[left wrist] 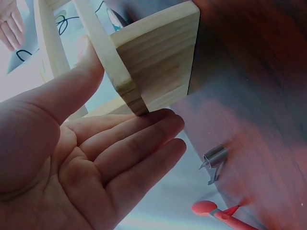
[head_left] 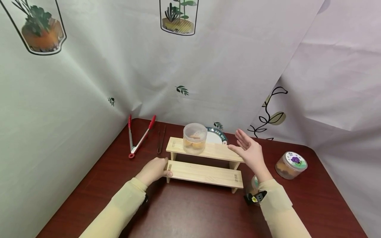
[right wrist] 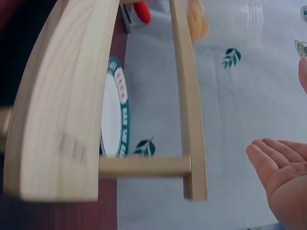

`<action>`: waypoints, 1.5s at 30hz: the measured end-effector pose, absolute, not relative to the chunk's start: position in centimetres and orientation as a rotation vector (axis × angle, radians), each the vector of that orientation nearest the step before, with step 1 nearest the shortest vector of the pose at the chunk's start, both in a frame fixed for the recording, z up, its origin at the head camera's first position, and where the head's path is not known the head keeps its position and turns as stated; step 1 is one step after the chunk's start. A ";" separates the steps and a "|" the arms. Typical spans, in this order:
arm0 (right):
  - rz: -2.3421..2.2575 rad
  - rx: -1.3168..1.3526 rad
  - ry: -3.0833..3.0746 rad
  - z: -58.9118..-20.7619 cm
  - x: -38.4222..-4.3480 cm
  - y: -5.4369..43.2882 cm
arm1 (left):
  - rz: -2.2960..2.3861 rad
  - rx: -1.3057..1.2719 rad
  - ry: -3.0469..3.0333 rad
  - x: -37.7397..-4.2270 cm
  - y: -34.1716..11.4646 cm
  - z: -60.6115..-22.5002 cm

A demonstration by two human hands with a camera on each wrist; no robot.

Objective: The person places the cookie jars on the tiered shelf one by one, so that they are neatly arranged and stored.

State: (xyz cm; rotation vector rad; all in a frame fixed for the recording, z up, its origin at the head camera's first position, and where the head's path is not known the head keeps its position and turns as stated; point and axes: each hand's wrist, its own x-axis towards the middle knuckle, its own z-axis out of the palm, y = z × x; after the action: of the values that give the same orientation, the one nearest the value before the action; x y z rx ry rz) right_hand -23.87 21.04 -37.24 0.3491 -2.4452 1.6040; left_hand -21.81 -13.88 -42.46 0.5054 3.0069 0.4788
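Observation:
A two-tier wooden stand (head_left: 205, 173) sits mid-table. My left hand (head_left: 153, 171) holds the left end of its lower shelf, thumb on top; in the left wrist view the fingers (left wrist: 139, 148) lie against the board's other side. On the upper shelf is a clear plastic jar (head_left: 194, 138), lidless, with orange-yellow pieces inside. My right hand (head_left: 250, 152) is raised beside the upper shelf's right end, fingers extended and thumb apart, holding nothing. The right wrist view shows that hand (right wrist: 288, 172) apart from the stand.
A white plate (head_left: 214, 135) with a green lettered rim lies behind the stand. Red-handled tongs (head_left: 140, 142) and thin tweezers (head_left: 161, 140) are at the back left. A lidded jar (head_left: 291, 165) stands at right; another jar (head_left: 254, 185) is partly hidden by my right forearm.

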 end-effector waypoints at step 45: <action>1.337 0.015 -2.480 -39.6 -19.7 35.3 | 0.462 0.529 3.018 -21.5 -13.7 -42.2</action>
State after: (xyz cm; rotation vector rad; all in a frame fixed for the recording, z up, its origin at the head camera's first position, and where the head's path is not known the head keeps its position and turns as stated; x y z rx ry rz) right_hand -19.69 35.28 -39.58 0.0154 -2.4802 1.3367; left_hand -21.51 -13.70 -42.19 0.5288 3.0181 0.4619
